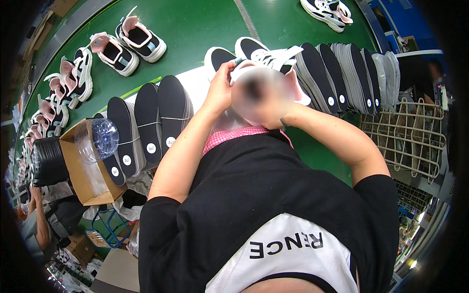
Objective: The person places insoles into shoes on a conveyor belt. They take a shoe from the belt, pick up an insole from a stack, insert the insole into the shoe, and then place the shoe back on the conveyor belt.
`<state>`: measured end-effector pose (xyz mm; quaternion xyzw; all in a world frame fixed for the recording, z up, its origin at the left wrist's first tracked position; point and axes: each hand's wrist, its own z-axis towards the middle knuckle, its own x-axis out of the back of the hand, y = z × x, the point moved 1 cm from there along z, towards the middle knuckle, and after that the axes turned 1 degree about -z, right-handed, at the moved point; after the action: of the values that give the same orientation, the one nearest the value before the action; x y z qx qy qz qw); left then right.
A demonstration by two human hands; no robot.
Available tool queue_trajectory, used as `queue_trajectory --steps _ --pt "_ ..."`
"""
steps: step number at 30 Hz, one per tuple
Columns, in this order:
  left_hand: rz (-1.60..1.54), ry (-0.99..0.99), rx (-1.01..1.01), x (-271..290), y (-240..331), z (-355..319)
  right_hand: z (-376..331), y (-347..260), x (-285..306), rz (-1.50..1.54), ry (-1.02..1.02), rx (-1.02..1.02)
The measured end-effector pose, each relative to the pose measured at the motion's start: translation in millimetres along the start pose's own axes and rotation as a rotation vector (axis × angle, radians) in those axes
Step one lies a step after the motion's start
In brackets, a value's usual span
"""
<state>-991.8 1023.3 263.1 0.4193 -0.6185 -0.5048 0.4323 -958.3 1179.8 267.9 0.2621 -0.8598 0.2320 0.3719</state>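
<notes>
Both my arms are raised over the green belt (195,24). My left hand (220,90) pinches the edge of a white, black and pink shoe (271,56), with a small dark piece at its fingertips. My right hand (287,113) meets the same shoe from the right. A blurred patch covers most of that hand, so its grip is hidden. Only its wrist, with a thin dark band, shows.
Banded stacks of black insoles (146,122) lie to the left; a long row of black and grey insoles (342,68) fans right. Pink-lined shoes (117,49) ride the belt. A cardboard box (85,185), a wire rack (410,136) and another person (44,219) are nearby.
</notes>
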Motion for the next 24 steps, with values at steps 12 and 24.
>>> queue_trajectory --steps 12,24 --pt "-0.410 0.011 0.430 6.1 3.1 18.1 2.3 10.8 70.9 -0.086 0.644 -0.141" --pt "-0.209 -0.013 0.247 12.7 9.4 38.8 -7.4 50.9 69.5 1.215 0.565 0.324"
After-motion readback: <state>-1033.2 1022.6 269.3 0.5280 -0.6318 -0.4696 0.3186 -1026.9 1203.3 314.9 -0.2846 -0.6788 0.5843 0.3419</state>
